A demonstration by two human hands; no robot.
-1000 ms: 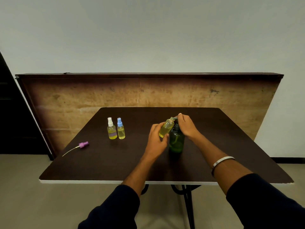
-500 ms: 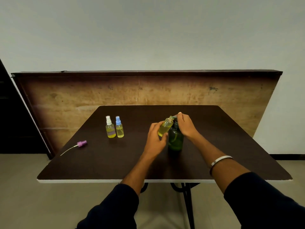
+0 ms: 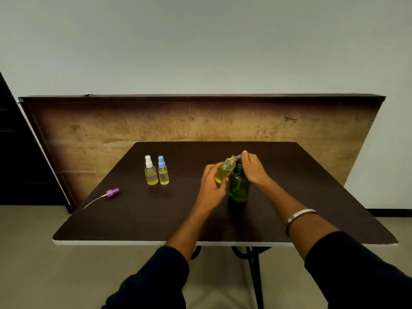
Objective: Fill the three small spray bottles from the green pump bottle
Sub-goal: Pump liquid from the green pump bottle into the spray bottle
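head view: left hand (image 3: 209,186) grips a tilted open small bottle (image 3: 225,171), its mouth at the spout of the green pump bottle (image 3: 239,188); right hand (image 3: 253,167) presses the pump. two capped spray bottles (image 3: 156,171) stand well left; a purple spray cap (image 3: 112,192) lies near the table (image 3: 133,224) edge.

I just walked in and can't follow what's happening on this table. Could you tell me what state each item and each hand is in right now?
White-capped spray bottle: upright, capped, holds yellow liquid.
Blue-capped spray bottle: upright, capped, holds yellow liquid.
Purple spray cap: lying on the table, off its bottle.
Third small bottle: uncapped, tilted at the pump's spout, largely full.
Green pump bottle: standing upright.
Left hand: holds the third small bottle.
Right hand: on the pump head.
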